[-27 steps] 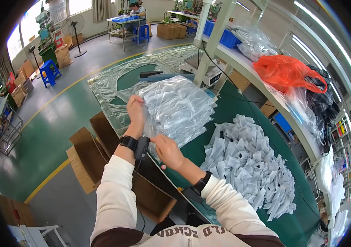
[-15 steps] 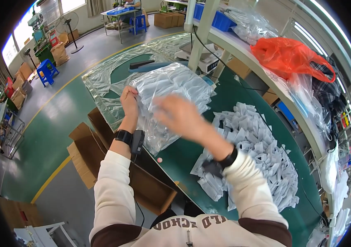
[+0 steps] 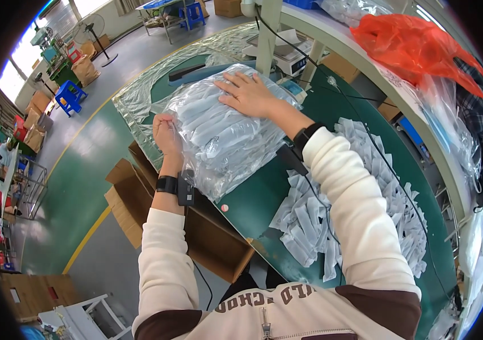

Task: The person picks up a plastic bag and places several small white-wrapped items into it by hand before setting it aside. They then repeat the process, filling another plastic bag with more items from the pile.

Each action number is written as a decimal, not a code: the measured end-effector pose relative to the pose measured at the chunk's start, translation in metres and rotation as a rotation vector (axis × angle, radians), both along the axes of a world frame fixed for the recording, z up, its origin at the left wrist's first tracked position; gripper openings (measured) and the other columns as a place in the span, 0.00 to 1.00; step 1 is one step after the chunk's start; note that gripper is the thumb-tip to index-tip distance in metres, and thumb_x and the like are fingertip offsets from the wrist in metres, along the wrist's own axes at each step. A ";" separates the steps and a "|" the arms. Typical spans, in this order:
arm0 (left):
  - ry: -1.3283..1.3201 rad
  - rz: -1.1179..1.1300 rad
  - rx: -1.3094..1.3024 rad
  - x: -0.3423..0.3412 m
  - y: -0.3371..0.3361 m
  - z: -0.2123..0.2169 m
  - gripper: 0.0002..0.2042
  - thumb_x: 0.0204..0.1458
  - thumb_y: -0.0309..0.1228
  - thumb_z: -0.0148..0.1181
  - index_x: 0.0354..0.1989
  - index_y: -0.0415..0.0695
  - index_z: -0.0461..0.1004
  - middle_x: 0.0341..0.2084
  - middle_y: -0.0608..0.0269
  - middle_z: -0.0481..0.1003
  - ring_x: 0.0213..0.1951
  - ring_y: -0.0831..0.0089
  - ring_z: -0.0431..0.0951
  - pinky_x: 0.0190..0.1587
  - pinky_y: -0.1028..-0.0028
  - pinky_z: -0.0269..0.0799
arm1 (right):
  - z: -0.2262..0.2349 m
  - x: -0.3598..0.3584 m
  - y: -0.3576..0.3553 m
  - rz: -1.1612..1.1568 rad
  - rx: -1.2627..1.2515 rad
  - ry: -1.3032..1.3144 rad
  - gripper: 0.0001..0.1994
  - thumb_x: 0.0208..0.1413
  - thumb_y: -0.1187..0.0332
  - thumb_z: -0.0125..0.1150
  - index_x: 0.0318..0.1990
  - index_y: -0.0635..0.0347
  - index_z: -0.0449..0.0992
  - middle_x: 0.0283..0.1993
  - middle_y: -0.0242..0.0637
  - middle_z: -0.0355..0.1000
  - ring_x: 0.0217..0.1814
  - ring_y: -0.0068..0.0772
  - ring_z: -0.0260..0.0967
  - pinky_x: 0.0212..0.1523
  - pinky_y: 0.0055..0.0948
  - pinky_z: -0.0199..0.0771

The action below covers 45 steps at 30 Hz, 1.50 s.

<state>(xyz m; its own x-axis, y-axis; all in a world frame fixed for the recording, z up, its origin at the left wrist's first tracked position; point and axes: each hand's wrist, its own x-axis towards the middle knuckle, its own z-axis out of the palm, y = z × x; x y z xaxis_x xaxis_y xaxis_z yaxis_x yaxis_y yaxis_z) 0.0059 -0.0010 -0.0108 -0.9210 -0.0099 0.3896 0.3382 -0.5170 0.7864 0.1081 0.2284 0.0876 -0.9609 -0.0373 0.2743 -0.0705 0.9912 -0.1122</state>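
A large clear plastic bag (image 3: 224, 133) full of small white sachet-like packets lies on the green tabletop. My left hand (image 3: 166, 133) is closed on the bag's left edge, gathering the film in its fingers. Flat on top of the bag rests my right hand (image 3: 248, 96), its fingers spread and holding nothing. To the right of the bag spreads a loose heap of the same whitish packets (image 3: 304, 232), partly covered by my right forearm. What exactly the packets are cannot be made out.
An open cardboard box (image 3: 213, 249) stands below the table's left edge. Behind the bag are a scale (image 3: 292, 56) and clear plastic sheeting (image 3: 145, 96). A shelf at right carries a red plastic bag (image 3: 417, 51). A black cable (image 3: 391, 164) crosses the heap.
My right hand has gone from a blurred sweep over the bag to lying flat on its top, farther up and right. My left hand keeps its grip, slightly lower and farther left.
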 end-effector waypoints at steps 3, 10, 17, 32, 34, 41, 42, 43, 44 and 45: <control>-0.018 0.024 0.012 0.001 -0.003 -0.001 0.07 0.57 0.22 0.47 0.34 0.40 0.73 0.30 0.67 0.71 0.32 0.79 0.68 0.38 0.80 0.63 | 0.013 0.007 -0.002 -0.006 -0.070 -0.067 0.29 0.66 0.41 0.37 0.71 0.37 0.57 0.75 0.37 0.50 0.78 0.48 0.42 0.73 0.56 0.38; 0.074 0.298 -0.539 0.045 -0.023 -0.024 0.20 0.64 0.35 0.50 0.63 0.42 0.63 0.56 0.57 0.68 0.55 0.68 0.68 0.59 0.71 0.62 | -0.007 0.040 0.018 0.002 -0.034 0.142 0.28 0.66 0.45 0.42 0.70 0.44 0.60 0.74 0.43 0.53 0.76 0.50 0.45 0.73 0.50 0.44; -0.200 -0.420 0.171 0.087 -0.010 -0.023 0.34 0.66 0.52 0.40 0.73 0.45 0.42 0.71 0.56 0.50 0.69 0.63 0.52 0.69 0.63 0.49 | -0.021 0.131 -0.024 0.100 -0.340 0.317 0.27 0.65 0.49 0.47 0.67 0.52 0.63 0.70 0.47 0.59 0.72 0.54 0.53 0.71 0.45 0.52; -0.514 -0.220 -0.489 0.227 -0.111 -0.140 0.28 0.63 0.49 0.50 0.65 0.44 0.60 0.54 0.56 0.70 0.55 0.66 0.71 0.57 0.64 0.66 | 0.174 0.613 -0.056 -0.651 -0.581 0.613 0.09 0.58 0.72 0.60 0.43 0.67 0.79 0.40 0.37 0.79 0.41 0.25 0.76 0.45 0.26 0.74; -0.522 -0.434 -0.602 0.273 -0.114 -0.141 0.20 0.64 0.43 0.48 0.57 0.42 0.67 0.43 0.62 0.76 0.43 0.71 0.76 0.49 0.68 0.71 | 0.202 0.636 -0.018 -0.868 -0.290 0.668 0.10 0.61 0.69 0.58 0.44 0.68 0.79 0.44 0.35 0.78 0.45 0.24 0.74 0.47 0.26 0.74; -0.124 -1.047 -0.729 0.388 -0.040 -0.103 0.13 0.65 0.35 0.51 0.49 0.40 0.74 0.35 0.63 0.78 0.39 0.77 0.78 0.43 0.77 0.73 | 0.211 0.703 0.159 -0.969 -0.051 0.344 0.21 0.56 0.55 0.65 0.50 0.62 0.79 0.47 0.38 0.77 0.52 0.29 0.72 0.53 0.28 0.70; -0.158 -0.985 -0.719 0.400 -0.040 -0.101 0.13 0.65 0.35 0.51 0.49 0.40 0.74 0.35 0.63 0.78 0.39 0.77 0.78 0.43 0.77 0.73 | 0.213 0.708 0.171 -0.984 -0.120 0.326 0.20 0.55 0.54 0.65 0.47 0.61 0.80 0.44 0.37 0.78 0.49 0.28 0.72 0.51 0.30 0.70; -0.138 -0.977 -0.745 0.413 -0.046 -0.101 0.13 0.65 0.35 0.51 0.50 0.40 0.74 0.36 0.63 0.78 0.39 0.77 0.78 0.43 0.77 0.73 | 0.216 0.704 0.176 -0.998 -0.192 0.303 0.20 0.55 0.53 0.65 0.45 0.60 0.81 0.41 0.35 0.79 0.46 0.27 0.73 0.49 0.33 0.71; -0.118 -0.977 -0.774 0.429 -0.053 -0.100 0.13 0.65 0.35 0.50 0.50 0.40 0.74 0.37 0.63 0.78 0.40 0.77 0.78 0.44 0.77 0.72 | 0.211 0.695 0.184 -0.937 -0.203 0.286 0.20 0.55 0.53 0.65 0.45 0.60 0.81 0.41 0.35 0.79 0.46 0.27 0.73 0.49 0.33 0.71; -0.142 -0.936 -0.770 0.447 -0.058 -0.103 0.13 0.65 0.35 0.50 0.50 0.40 0.74 0.37 0.63 0.78 0.40 0.77 0.78 0.44 0.77 0.72 | 0.208 0.692 0.184 -0.965 -0.161 0.353 0.17 0.55 0.55 0.65 0.44 0.59 0.81 0.40 0.33 0.78 0.43 0.27 0.72 0.48 0.31 0.70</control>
<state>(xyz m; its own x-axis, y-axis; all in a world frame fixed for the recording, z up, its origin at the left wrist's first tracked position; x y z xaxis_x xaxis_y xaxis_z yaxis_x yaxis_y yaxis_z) 0.4532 -0.0587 -0.1140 -0.4831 0.8694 -0.1034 -0.0287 0.1023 0.9943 0.8004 0.4125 0.2951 -0.4268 0.7672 0.4789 0.6903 0.6184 -0.3756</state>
